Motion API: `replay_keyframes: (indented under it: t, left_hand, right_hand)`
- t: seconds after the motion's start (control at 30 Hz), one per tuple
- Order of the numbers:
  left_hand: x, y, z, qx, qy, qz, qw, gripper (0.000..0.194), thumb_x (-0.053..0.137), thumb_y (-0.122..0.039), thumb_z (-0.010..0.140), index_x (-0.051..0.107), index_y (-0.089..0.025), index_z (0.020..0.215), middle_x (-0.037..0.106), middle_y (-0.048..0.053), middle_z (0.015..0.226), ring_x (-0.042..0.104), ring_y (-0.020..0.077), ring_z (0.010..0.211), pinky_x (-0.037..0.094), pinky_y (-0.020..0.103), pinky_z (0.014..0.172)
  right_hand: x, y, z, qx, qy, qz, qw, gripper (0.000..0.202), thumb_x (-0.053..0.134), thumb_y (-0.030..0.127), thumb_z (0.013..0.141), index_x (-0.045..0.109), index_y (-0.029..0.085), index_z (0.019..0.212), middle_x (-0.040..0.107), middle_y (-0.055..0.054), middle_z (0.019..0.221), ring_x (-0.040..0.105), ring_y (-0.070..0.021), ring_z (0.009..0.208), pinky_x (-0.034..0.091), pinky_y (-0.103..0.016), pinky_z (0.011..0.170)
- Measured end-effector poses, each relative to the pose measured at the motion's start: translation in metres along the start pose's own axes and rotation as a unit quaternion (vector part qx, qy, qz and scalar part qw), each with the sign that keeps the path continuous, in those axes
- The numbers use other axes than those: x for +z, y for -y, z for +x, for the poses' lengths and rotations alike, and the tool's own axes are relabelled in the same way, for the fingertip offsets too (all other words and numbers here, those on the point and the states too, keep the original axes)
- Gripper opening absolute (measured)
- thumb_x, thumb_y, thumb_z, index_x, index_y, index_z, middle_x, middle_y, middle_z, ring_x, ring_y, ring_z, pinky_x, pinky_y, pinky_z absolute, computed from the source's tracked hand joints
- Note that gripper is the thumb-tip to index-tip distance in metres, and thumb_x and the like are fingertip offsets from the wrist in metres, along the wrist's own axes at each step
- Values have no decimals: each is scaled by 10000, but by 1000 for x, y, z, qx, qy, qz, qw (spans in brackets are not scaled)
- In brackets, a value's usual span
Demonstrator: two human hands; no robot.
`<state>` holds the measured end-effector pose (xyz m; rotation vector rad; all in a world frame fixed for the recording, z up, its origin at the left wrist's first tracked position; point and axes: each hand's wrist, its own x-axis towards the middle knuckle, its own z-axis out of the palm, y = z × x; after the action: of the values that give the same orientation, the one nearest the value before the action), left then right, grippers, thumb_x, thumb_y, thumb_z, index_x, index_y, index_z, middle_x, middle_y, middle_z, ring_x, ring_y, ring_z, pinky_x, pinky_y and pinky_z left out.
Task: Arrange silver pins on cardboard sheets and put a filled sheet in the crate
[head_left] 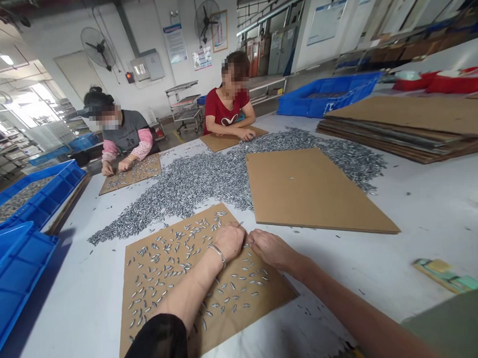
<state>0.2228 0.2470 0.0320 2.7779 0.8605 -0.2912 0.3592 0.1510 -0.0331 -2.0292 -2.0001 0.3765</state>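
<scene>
A brown board [228, 333] lies on the white table in front of me, strewn with small silvery spindle-shaped metal pieces [164, 273]. My left hand [230, 239], with a bangle on the wrist, is closed over the board's upper right part. Close beside it my right hand [269, 247] is closed too, at the board's right edge, its fingertips almost meeting the left hand. Whatever the fingers of either hand pinch is too small or too hidden to make out. Beyond the hands spreads a big heap of the same metal pieces [195, 178].
A second brown board [302, 190] overlaps the heap, with a stack of boards [401, 123] behind it. Blue bins stand at left [15, 291] and back [291, 101]. Two people [123, 133] [228, 109] sit across the table with boards. A greenish object [446, 276] lies at right.
</scene>
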Motion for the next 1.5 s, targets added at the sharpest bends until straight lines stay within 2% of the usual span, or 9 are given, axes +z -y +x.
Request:
replay_keyframes:
  t: [0.2, 0.33, 0.47, 0.6, 0.7, 0.87, 1.1, 1.27, 1.5]
  left_hand:
    - [-3, 9, -34, -32, -8, -47, 998, 315, 427, -199, 1001, 728, -132, 1065, 749, 176, 1096, 713, 268, 1017, 544, 352, 902]
    - [0, 9, -55, -42, 17, -95, 994, 302, 450, -179, 964, 752, -161, 983, 786, 127, 960, 726, 230, 878, 537, 300, 804]
    - [5, 6, -67, -30, 39, -137, 989, 283, 483, -125, 897, 759, -174, 941, 797, 84, 950, 719, 198, 867, 531, 264, 794]
    - [12, -7, -78, -2, 62, -159, 985, 253, 531, -115, 858, 768, -198, 888, 801, 45, 1001, 722, 182, 931, 534, 243, 839]
    - [16, -23, -84, -4, 75, -153, 985, 258, 536, -121, 863, 779, -191, 915, 795, 72, 1036, 727, 210, 946, 552, 276, 850]
    - [16, -40, -89, -39, 90, -122, 988, 265, 535, -143, 887, 785, -146, 975, 780, 156, 1064, 733, 275, 967, 578, 341, 836]
    - [13, -43, -84, -77, 110, -94, 987, 266, 550, -140, 889, 789, -145, 1006, 788, 152, 1059, 742, 272, 989, 582, 328, 831]
    - [11, -43, -81, -77, 117, -80, 987, 272, 550, -143, 887, 788, -140, 1018, 787, 165, 1068, 744, 283, 1010, 577, 341, 845]
    - [11, -44, -85, -62, 110, -75, 989, 218, 613, -160, 854, 775, -143, 997, 777, 170, 1088, 735, 297, 996, 566, 349, 815]
  right_hand:
    - [0, 5, -35, 17, 1, 7, 1000, 208, 415, 135, 973, 565, 227, 862, 694, -57, 899, 623, -198, 822, 376, -307, 723]
    - [-2, 13, -42, 14, 28, 16, 999, 201, 435, 143, 966, 576, 228, 849, 683, -41, 894, 617, -188, 833, 362, -292, 722]
    - [-12, 15, -40, 18, 56, 17, 998, 212, 449, 139, 943, 592, 222, 808, 666, -43, 887, 613, -187, 828, 366, -288, 716]
    - [-22, 11, -49, 10, -5, 46, 999, 280, 397, 218, 1004, 624, 224, 839, 677, -57, 906, 631, -202, 871, 409, -308, 764]
    - [-25, 10, -66, 24, -42, 76, 996, 271, 395, 248, 1004, 635, 229, 881, 688, -49, 911, 640, -196, 845, 441, -311, 751]
    - [-17, 11, -95, 23, -59, 97, 993, 274, 395, 229, 983, 644, 242, 871, 706, -44, 885, 646, -185, 781, 468, -307, 692]
    - [2, 14, -116, 24, -80, 122, 989, 271, 385, 236, 998, 629, 238, 879, 693, -45, 866, 651, -185, 760, 480, -309, 680]
    - [11, 33, -116, -9, -66, 106, 992, 255, 416, 173, 1000, 586, 234, 819, 661, -23, 814, 651, -176, 739, 446, -294, 650]
    - [29, 43, -97, -24, -101, 14, 994, 314, 390, 245, 1071, 601, 231, 839, 636, -29, 824, 612, -166, 710, 398, -284, 630]
